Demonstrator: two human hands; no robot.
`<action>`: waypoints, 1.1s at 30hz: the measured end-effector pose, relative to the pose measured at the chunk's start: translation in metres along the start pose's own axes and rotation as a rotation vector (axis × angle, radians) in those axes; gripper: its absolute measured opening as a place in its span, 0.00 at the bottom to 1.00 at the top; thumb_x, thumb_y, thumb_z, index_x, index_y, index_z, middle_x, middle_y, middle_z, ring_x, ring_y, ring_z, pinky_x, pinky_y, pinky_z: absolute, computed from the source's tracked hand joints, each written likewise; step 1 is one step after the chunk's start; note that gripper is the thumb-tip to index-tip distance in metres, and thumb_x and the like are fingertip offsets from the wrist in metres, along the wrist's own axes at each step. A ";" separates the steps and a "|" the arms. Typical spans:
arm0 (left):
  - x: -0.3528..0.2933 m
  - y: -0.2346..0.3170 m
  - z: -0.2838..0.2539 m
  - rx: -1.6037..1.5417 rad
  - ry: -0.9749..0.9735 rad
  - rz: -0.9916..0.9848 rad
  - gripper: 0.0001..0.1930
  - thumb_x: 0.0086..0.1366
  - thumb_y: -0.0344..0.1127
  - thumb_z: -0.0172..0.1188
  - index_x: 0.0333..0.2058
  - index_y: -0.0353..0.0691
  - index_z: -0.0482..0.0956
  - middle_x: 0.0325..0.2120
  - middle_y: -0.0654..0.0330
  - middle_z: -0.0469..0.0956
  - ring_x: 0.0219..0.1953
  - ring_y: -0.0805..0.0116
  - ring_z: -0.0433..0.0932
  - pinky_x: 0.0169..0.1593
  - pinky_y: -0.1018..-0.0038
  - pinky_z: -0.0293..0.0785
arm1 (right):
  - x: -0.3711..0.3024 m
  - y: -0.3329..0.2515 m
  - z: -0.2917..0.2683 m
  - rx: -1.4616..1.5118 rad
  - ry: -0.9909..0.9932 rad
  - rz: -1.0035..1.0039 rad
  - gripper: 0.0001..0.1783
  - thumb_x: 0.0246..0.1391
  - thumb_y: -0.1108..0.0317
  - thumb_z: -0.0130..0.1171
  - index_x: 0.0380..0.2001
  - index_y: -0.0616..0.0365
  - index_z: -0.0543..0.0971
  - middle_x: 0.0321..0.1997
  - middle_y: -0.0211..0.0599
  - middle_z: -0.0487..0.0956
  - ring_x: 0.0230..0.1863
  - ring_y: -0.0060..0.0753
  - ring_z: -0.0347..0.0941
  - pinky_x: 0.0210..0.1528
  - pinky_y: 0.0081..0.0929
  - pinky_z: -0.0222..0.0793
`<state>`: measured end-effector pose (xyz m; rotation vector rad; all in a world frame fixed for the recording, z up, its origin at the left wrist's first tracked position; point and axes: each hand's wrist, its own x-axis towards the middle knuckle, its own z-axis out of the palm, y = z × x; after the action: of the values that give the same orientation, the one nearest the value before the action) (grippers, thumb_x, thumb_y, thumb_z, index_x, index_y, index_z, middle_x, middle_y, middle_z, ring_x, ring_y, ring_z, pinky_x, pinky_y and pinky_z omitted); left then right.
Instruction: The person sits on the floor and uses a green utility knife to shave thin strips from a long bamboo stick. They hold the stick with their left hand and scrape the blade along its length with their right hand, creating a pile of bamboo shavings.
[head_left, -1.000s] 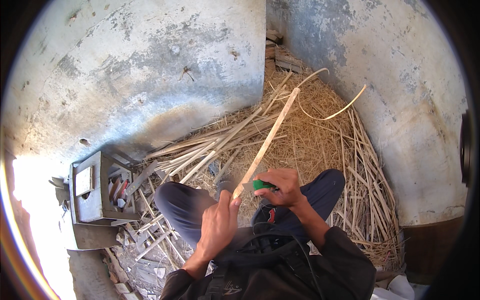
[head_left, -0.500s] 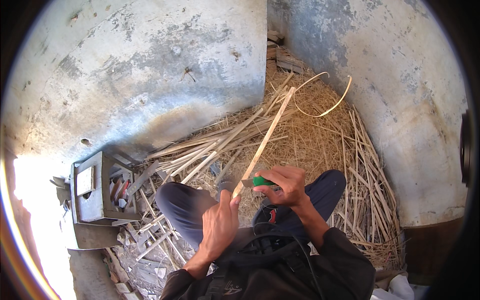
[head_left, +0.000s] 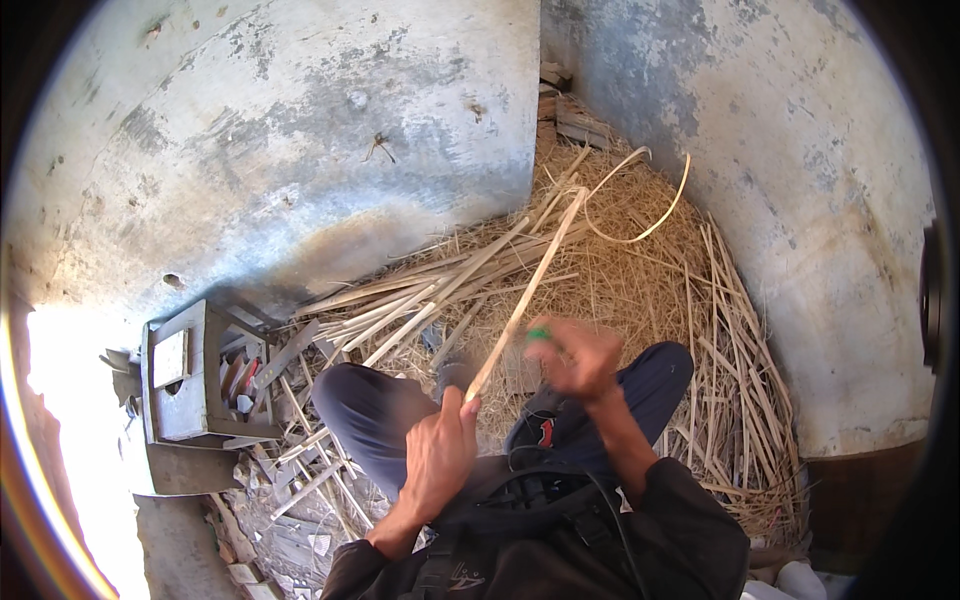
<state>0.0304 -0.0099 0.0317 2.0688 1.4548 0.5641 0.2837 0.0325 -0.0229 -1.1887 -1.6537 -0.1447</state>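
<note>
Left fingers (head_left: 452,402) grip strip (head_left: 527,296) — long axis slanting away-right; blurred right fingers (head_left: 576,347) seemingly grasp green handle (head_left: 538,333).

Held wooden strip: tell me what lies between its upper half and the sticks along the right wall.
In the head view, tan shavings lie between the held strip and those sticks, with a thin curl showing over them.

Strong white light floods in from the left, where a blown-out white opening (head_left: 78,430) loses all detail and a rainbow-coloured flare (head_left: 35,530) streaks the lower corner. The mottled grey-white plaster wall (head_left: 330,90) shows a bluish sheen low down; the dark brown panel (head_left: 865,500) at lower right sinks into shadow. The right of the two bare hands (head_left: 580,357) smears with motion blur, its small green handle (head_left: 538,334) too. Edges bow toward the round black rim (head_left: 940,40).
</note>
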 end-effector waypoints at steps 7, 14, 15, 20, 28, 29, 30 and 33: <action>-0.011 -0.014 -0.002 -0.034 -0.090 -0.012 0.14 0.85 0.41 0.49 0.40 0.37 0.69 0.19 0.39 0.76 0.27 0.29 0.78 0.32 0.39 0.69 | 0.039 0.038 -0.027 -0.084 0.095 0.301 0.20 0.68 0.50 0.72 0.47 0.55 0.93 0.25 0.32 0.86 0.19 0.21 0.73 0.22 0.26 0.65; -0.035 -0.018 0.005 -0.036 -0.209 0.021 0.12 0.84 0.39 0.51 0.41 0.38 0.69 0.19 0.38 0.77 0.26 0.28 0.78 0.30 0.38 0.72 | 0.035 0.116 -0.035 -0.005 0.289 0.663 0.27 0.75 0.42 0.61 0.46 0.56 0.90 0.16 0.20 0.68 0.17 0.16 0.54 0.22 0.25 0.46; -0.038 -0.019 0.004 -0.026 -0.251 -0.011 0.11 0.84 0.38 0.50 0.42 0.37 0.70 0.21 0.37 0.78 0.28 0.27 0.79 0.33 0.38 0.73 | 0.040 0.124 -0.041 0.065 0.322 0.769 0.28 0.75 0.40 0.59 0.45 0.56 0.89 0.16 0.19 0.65 0.17 0.16 0.51 0.22 0.25 0.44; -0.026 -0.049 0.001 -0.274 -0.251 -0.029 0.18 0.87 0.45 0.43 0.42 0.36 0.71 0.22 0.50 0.72 0.26 0.46 0.74 0.34 0.51 0.69 | 0.014 0.124 -0.051 -0.023 -0.080 0.859 0.36 0.74 0.32 0.54 0.48 0.56 0.90 0.18 0.23 0.66 0.19 0.20 0.59 0.25 0.32 0.52; 0.003 -0.056 -0.016 -0.928 -0.561 -0.289 0.32 0.85 0.68 0.35 0.33 0.46 0.64 0.21 0.72 0.60 0.20 0.82 0.55 0.23 0.77 0.50 | -0.015 0.114 -0.045 -0.524 -0.228 0.663 0.26 0.74 0.47 0.63 0.58 0.57 0.84 0.29 0.36 0.80 0.29 0.29 0.76 0.37 0.39 0.72; 0.007 -0.055 -0.017 -0.946 -0.585 -0.268 0.33 0.84 0.70 0.34 0.32 0.46 0.63 0.21 0.72 0.59 0.20 0.83 0.54 0.22 0.78 0.49 | -0.018 0.114 -0.040 -0.553 -0.088 0.548 0.24 0.74 0.48 0.63 0.58 0.57 0.84 0.31 0.36 0.82 0.30 0.29 0.77 0.39 0.39 0.74; 0.009 -0.053 -0.017 -0.948 -0.578 -0.261 0.33 0.84 0.70 0.34 0.32 0.46 0.63 0.20 0.72 0.59 0.19 0.83 0.53 0.21 0.78 0.48 | -0.013 0.107 -0.038 -0.431 -0.016 0.583 0.23 0.75 0.49 0.62 0.58 0.57 0.84 0.31 0.35 0.81 0.29 0.27 0.75 0.37 0.37 0.72; 0.014 -0.046 -0.016 -0.961 -0.568 -0.250 0.33 0.84 0.70 0.34 0.33 0.46 0.63 0.19 0.73 0.58 0.17 0.83 0.52 0.20 0.78 0.47 | 0.009 0.073 -0.037 -0.146 0.181 0.625 0.21 0.78 0.52 0.58 0.57 0.58 0.84 0.30 0.30 0.79 0.27 0.21 0.70 0.33 0.32 0.67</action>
<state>-0.0077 0.0190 0.0153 1.1266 0.8243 0.4010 0.3634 0.0526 -0.0315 -1.6962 -1.0689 0.0232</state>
